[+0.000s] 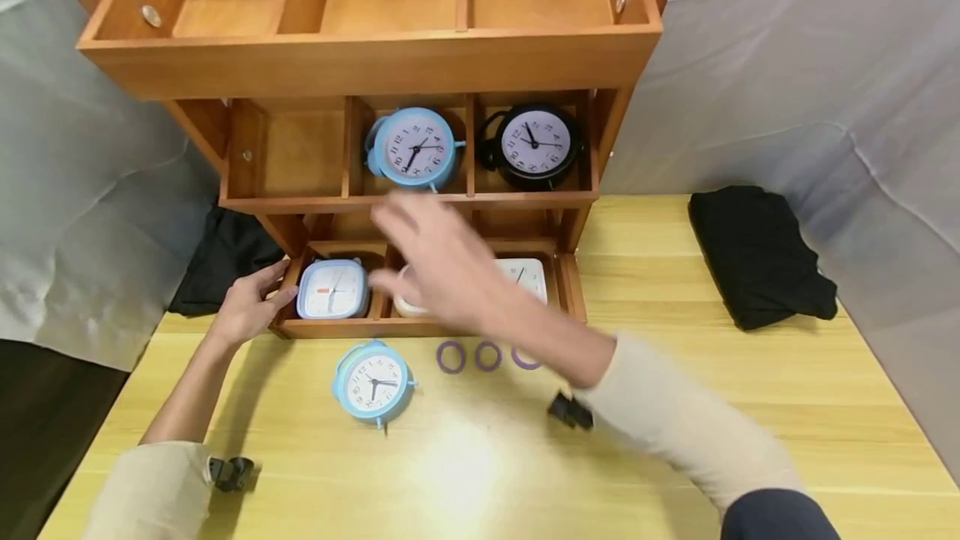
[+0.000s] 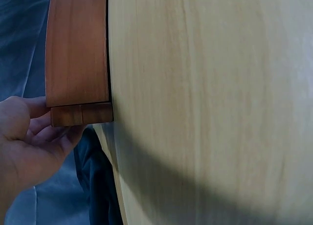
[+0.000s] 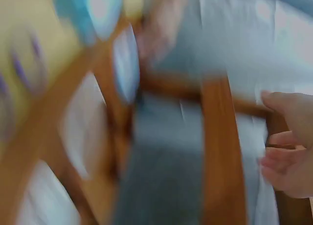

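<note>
My left hand (image 1: 243, 307) rests against the left front corner of a wooden shelf unit (image 1: 367, 65), fingers fairly straight on the wood. The left wrist view shows that hand (image 2: 34, 137) touching the shelf corner (image 2: 80, 112). My right hand (image 1: 431, 261) hovers blurred in front of the lower tiers with fingers spread and nothing in it; in the right wrist view the right hand (image 3: 288, 161) is smeared by motion. It is nearest a half-hidden white clock (image 1: 405, 304). A round blue alarm clock (image 1: 372, 380) lies on the table (image 1: 675, 407).
The middle tier holds a blue round clock (image 1: 411, 148) and a black round clock (image 1: 534, 144). The bottom tier holds a pale blue square clock (image 1: 332, 290) and a white square clock (image 1: 528, 275). Three purple rings (image 1: 451, 356) lie before the shelf. A black cloth (image 1: 757, 257) lies at the right.
</note>
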The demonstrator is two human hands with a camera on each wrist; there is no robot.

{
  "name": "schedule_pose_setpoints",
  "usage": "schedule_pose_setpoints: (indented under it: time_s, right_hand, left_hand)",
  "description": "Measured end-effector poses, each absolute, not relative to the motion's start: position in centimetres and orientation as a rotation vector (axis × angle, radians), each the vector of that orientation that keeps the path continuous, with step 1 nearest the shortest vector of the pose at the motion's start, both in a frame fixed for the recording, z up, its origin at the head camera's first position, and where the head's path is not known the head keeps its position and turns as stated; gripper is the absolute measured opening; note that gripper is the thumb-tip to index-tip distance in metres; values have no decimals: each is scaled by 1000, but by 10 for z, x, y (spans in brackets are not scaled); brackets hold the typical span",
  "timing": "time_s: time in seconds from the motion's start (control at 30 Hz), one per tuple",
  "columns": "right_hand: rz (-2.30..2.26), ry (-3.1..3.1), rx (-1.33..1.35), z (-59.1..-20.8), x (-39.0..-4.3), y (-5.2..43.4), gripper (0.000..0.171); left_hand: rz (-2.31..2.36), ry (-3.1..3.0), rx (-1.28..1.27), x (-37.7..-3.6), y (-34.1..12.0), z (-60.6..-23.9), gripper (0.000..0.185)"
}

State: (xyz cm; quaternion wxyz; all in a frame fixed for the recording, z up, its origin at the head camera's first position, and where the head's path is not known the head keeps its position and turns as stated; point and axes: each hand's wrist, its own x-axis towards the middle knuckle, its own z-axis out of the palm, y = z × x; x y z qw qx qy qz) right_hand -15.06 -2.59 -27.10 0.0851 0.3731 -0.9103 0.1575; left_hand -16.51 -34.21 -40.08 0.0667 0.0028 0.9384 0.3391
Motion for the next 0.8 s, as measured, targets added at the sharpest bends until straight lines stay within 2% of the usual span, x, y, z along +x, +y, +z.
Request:
schedule_pose_setpoints:
  time_s: [0.1,0.17,0.3,0.4,0.63,0.8]
  right_hand:
    - [527,-2889,1208,-311,-119,-37,73]
    - [483,-3013,1210,-336,-106,-46,81]
    - [352,-3102,1174,-377,-95,-64,91]
    - [249,-3076,1172,-396,-92,-71,92]
    - [222,-2989,1179,-400,-94,-74,86]
    - [237,-2850,1256,-365,-92,-69,87]
  left_hand:
    - [1014,2827,12,-169,-342,-397,61]
    - [1012,2812,6,-170,-342,-396,61]
    - [996,2794,4,-171,-342,-399,62]
    - [996,2791,11,-170,-342,-401,62]
    - [1009,2802,30,-171,-339,-402,62]
    - [1023,2808,31,-169,-339,-404,61]
